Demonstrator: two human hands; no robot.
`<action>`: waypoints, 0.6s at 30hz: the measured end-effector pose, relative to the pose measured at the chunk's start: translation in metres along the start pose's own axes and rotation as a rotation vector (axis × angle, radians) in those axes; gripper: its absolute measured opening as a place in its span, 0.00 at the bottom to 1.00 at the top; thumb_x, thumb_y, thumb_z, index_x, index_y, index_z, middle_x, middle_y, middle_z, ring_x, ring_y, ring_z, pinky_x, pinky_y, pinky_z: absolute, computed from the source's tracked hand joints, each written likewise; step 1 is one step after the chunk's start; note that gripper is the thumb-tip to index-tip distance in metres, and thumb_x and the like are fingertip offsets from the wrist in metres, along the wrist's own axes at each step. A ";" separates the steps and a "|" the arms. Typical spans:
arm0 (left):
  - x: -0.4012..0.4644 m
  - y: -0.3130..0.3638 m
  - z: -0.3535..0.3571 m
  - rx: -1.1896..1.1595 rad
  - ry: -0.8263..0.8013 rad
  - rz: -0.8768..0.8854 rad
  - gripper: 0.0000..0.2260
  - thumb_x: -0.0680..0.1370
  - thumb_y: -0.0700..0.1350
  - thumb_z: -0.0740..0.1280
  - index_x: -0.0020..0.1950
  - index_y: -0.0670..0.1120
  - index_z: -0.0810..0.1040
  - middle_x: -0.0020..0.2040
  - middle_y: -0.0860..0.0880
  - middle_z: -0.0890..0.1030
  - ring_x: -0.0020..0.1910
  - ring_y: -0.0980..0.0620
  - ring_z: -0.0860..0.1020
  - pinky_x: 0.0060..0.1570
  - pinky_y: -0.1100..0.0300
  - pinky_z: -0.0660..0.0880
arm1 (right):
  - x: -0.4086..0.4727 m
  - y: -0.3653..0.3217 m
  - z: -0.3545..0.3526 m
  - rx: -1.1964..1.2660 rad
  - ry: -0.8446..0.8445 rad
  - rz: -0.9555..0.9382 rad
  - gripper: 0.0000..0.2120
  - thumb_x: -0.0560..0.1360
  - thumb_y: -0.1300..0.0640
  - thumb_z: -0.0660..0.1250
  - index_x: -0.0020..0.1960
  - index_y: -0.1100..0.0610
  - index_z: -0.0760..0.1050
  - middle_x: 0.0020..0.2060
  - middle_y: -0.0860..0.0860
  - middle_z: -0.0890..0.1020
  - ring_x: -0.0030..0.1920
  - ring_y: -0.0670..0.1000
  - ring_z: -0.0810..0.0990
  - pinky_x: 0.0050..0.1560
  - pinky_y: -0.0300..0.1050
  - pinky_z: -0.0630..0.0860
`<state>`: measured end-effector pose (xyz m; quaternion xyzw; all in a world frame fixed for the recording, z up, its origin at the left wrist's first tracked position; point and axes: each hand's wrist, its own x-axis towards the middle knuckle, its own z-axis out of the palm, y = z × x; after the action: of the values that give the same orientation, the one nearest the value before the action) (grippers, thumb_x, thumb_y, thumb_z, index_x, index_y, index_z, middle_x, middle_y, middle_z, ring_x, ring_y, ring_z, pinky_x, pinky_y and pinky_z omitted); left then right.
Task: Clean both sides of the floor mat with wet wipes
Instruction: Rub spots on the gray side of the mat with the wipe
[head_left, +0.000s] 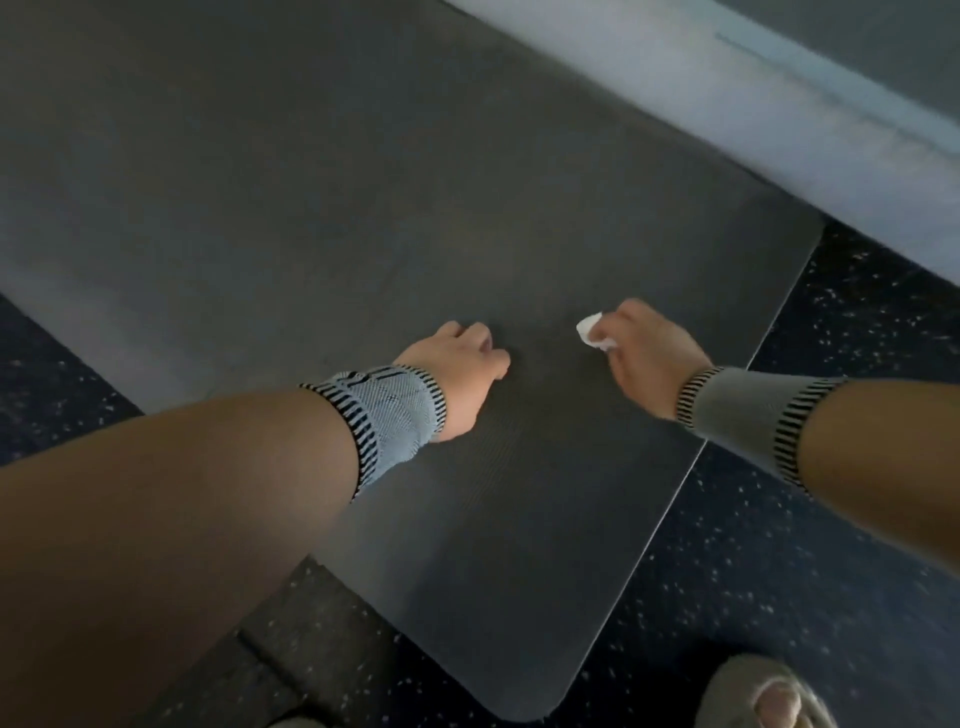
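A dark grey ribbed floor mat (363, 182) lies flat on the floor and runs from the near right corner up to the far left. My right hand (652, 351) hovers over the mat's near end and grips a small crumpled white wet wipe (592, 330), which sticks out past the fingers. My left hand (460, 371) is over the mat just left of it, its fingers curled with nothing seen in them. Both wrists wear grey striped bands.
Dark speckled rubber flooring (779, 545) surrounds the mat. A pale wall base (727, 104) runs along the mat's far right edge. My foot in a beige sandal (763, 696) stands at the bottom right, close to the mat's near corner.
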<state>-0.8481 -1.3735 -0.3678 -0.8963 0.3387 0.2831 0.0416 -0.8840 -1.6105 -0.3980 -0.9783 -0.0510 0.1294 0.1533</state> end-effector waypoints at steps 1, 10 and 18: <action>0.003 0.003 -0.004 0.024 -0.012 -0.013 0.19 0.77 0.41 0.66 0.66 0.52 0.68 0.64 0.50 0.65 0.60 0.48 0.66 0.57 0.54 0.73 | -0.001 0.003 0.001 -0.012 -0.003 -0.020 0.18 0.74 0.67 0.61 0.61 0.54 0.76 0.55 0.55 0.73 0.53 0.58 0.76 0.52 0.43 0.69; 0.021 0.007 -0.015 0.020 -0.074 -0.079 0.11 0.78 0.47 0.65 0.60 0.52 0.72 0.61 0.50 0.69 0.59 0.48 0.70 0.57 0.53 0.71 | 0.016 0.015 -0.001 0.006 -0.063 -0.171 0.19 0.75 0.65 0.61 0.62 0.50 0.74 0.54 0.53 0.72 0.53 0.56 0.75 0.53 0.43 0.69; 0.046 0.001 -0.049 0.079 -0.141 -0.120 0.33 0.77 0.50 0.68 0.78 0.52 0.56 0.78 0.51 0.53 0.74 0.45 0.59 0.71 0.47 0.64 | -0.003 -0.017 0.011 0.127 -0.222 -0.501 0.11 0.73 0.61 0.65 0.52 0.48 0.76 0.47 0.47 0.74 0.47 0.48 0.72 0.45 0.36 0.66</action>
<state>-0.7972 -1.4148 -0.3514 -0.8905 0.2916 0.3288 0.1175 -0.8910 -1.5913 -0.4024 -0.9035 -0.2995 0.1970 0.2350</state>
